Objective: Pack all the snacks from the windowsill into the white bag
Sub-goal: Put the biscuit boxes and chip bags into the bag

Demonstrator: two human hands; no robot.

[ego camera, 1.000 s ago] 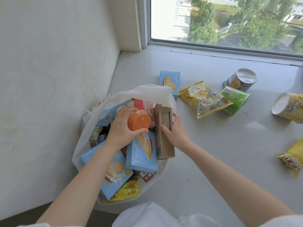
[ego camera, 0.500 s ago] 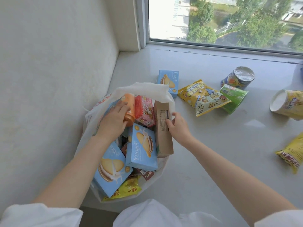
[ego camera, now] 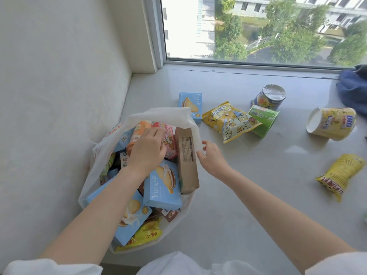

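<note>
windowsill (ego camera: pixel 248 175) | left hand (ego camera: pixel 147 149) grips orange bottle (ego camera: pixel 137 132) | right hand (ego camera: pixel 211 155) pinches white bag (ego camera: pixel 158 114)

I see bright daylight pouring in through the window (ego camera: pixel 258 28) at the top, washing the windowsill (ego camera: pixel 258 175) pale, with a soft glare patch near its right side. Shadows under the packets are faint. My wide lens bends the window frame and stretches the edges; the corners look slightly soft.

Daylit window (ego camera: pixel 258 28) above pale sill (ego camera: pixel 238 175), white wall (ego camera: pixel 49 76) left
</note>
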